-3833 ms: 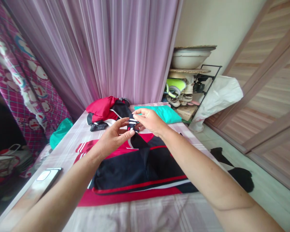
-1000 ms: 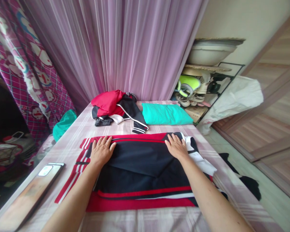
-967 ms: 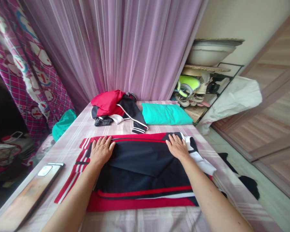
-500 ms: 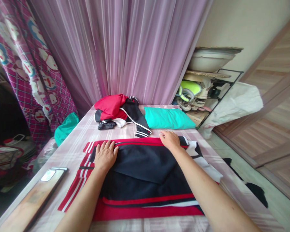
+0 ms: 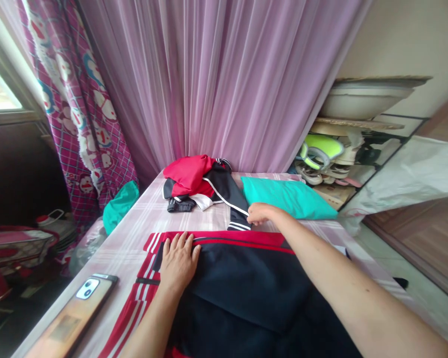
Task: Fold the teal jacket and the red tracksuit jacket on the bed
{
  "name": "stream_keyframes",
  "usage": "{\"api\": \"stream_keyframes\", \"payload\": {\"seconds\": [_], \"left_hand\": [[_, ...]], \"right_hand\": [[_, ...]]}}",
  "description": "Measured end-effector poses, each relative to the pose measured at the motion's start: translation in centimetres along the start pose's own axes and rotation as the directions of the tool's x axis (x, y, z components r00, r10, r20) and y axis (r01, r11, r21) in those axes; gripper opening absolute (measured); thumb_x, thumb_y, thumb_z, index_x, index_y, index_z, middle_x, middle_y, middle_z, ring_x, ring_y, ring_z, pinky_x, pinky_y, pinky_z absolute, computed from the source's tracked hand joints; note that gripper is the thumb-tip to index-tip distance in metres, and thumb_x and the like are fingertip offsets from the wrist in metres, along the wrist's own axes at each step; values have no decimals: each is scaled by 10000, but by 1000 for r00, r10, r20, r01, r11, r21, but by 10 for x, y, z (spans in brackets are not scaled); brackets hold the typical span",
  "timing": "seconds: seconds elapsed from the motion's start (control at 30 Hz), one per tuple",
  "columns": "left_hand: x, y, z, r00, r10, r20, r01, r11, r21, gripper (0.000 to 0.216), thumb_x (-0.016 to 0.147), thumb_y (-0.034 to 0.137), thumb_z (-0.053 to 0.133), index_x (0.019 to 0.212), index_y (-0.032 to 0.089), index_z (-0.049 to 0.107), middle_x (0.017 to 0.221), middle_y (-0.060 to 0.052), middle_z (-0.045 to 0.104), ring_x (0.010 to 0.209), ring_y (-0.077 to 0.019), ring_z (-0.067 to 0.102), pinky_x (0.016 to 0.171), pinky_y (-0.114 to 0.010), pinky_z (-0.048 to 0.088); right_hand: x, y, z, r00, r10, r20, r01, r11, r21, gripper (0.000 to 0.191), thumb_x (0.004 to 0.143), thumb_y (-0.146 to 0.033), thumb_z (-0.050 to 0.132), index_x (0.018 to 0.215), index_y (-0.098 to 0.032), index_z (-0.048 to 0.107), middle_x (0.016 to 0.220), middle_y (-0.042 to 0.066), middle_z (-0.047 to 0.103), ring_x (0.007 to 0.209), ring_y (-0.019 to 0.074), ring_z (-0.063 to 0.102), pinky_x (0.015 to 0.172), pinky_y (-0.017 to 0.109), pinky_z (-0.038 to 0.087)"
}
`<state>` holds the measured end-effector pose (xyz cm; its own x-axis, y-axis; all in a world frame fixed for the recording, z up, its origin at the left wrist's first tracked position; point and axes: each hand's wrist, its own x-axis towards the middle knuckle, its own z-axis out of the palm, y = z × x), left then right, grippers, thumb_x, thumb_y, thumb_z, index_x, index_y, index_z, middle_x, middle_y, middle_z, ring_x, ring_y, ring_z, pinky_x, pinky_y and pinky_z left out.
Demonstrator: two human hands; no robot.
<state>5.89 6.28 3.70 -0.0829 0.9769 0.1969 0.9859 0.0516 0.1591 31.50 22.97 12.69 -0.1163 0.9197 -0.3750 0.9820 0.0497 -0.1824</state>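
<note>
A dark navy and red garment (image 5: 246, 293) with white stripes lies folded flat on the checked pink bed sheet (image 5: 134, 233). My left hand (image 5: 178, 259) rests flat on its upper left part, fingers stretched out. My right hand (image 5: 259, 214) reaches past the garment's far edge to the striped cuff (image 5: 239, 224) of a black sleeve, fingers curled at it. That sleeve belongs to a red and black heap of clothes (image 5: 197, 181) farther back.
A teal pillow (image 5: 287, 198) lies at the back right of the bed. A phone (image 5: 74, 313) lies at the near left edge. Pink curtains (image 5: 216, 84) hang behind. A shoe rack (image 5: 343, 159) with a basin stands at the right.
My right hand left the folded garment and moved forward to the black sleeve's cuff. My left hand stayed pressed on the garment. The camera moved closer and to the left.
</note>
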Motion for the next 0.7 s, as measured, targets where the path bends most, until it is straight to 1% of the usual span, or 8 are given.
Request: {"api": "stream_keyframes", "payload": {"seconds": [0.1,0.17,0.2,0.27,0.33,0.37,0.57,0.7], "left_hand": [[1,0,0,1000,-4,9,4,1000,-5,498,984,486,382,1377,277,605,1474,-88,564,1401,-306,459,1206,-541,258],[1,1,-1,1000,-7,25,7,1000,1,508,986,484,386,1386,254,598,1483,-94,555,1406,-304,453,1208,-538,256],[1,1,-2,999,-8,31,8,1000,7,508,988,480,386,1389,248,594,1486,-92,551,1407,-301,451,1209,-536,256],[0,2,-2,1000,-10,29,10,1000,18,501,995,467,383,1393,241,588,1486,-84,552,1407,-292,451,1209,-532,256],[0,2,-2,1000,-9,14,9,1000,27,495,1001,453,381,1394,232,585,1484,-82,555,1406,-285,452,1209,-529,256],[-1,3,-2,1000,-9,7,8,1000,30,494,1003,448,382,1395,225,583,1484,-84,555,1407,-283,452,1211,-526,254],[0,4,-4,1000,-8,23,7,999,31,502,1009,455,379,1403,217,578,1492,-88,545,1413,-290,444,1210,-530,255],[0,3,-5,999,-7,43,6,1000,27,519,1009,456,378,1418,196,563,1501,-96,534,1420,-296,433,1212,-537,248]], "right_hand": [[15,-7,-44,994,-50,-95,56,996,70,198,755,-285,687,863,-142,771,786,88,764,710,203,701,669,283,531],[26,-7,-72,959,-44,-280,78,991,110,363,886,-327,540,1136,-129,713,1067,134,754,962,238,698,812,328,542],[32,-6,-82,897,-30,-442,101,985,138,418,922,-335,486,1238,-124,661,1188,152,717,1103,265,655,904,373,526],[40,-2,-89,665,-14,-747,211,963,170,519,931,-339,476,1390,-107,544,1374,178,613,1303,309,532,1051,456,452],[41,3,-77,506,-63,-860,316,941,117,627,901,-333,531,1473,-89,450,1479,192,520,1380,321,457,1124,483,392],[39,6,-64,515,-121,-848,343,937,74,656,890,-328,548,1489,-88,430,1503,191,495,1388,316,451,1139,476,382],[0,28,49,806,-290,-516,318,947,-36,419,946,-327,478,1326,-245,634,1402,87,622,1303,249,555,1106,406,430],[-32,56,105,880,-227,-417,225,973,-54,452,977,-355,422,1355,-205,622,1445,124,581,1325,257,537,1108,419,412]]}}
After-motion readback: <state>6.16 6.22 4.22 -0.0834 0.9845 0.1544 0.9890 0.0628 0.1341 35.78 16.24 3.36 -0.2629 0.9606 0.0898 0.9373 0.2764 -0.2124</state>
